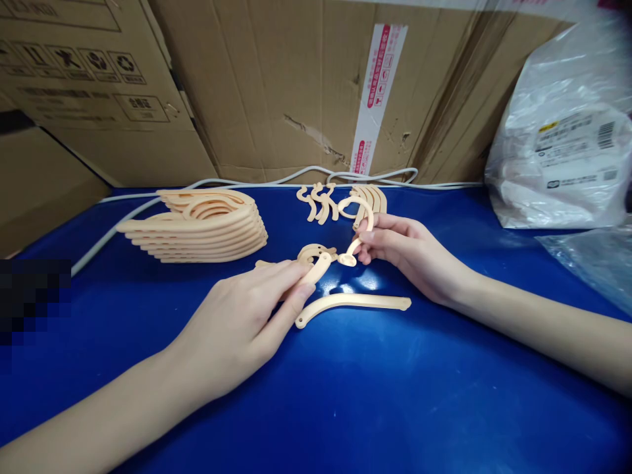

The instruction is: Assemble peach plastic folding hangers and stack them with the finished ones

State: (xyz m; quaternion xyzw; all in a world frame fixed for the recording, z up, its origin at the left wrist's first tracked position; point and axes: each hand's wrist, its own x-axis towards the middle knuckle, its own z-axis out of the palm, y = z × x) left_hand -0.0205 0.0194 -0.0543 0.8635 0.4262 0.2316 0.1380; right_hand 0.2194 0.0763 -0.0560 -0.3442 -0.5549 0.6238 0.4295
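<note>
My left hand [247, 306] is closed on a beige plastic hanger arm [320, 266], gripped between thumb and fingers, its end with a hole pointing up and right. In my right hand [412, 253] a beige hanger hook [370, 217] is pinched, its curve upward and its flat round base facing the arm's end. A small gap separates the two pieces. Just in front of both hands, a loose curved hanger arm [353, 301] lies on the blue tabletop [395, 401]. Another beige piece [311, 251] shows behind my left fingers, partly hidden.
At the left stands a stack of beige curved hanger pieces [197, 238]. Several small hooks [318, 203] and a row of curved arms [379, 201] lie at the back. Behind them run a white cable [276, 179] and cardboard boxes [276, 85]. A plastic-wrapped package [563, 151] sits right.
</note>
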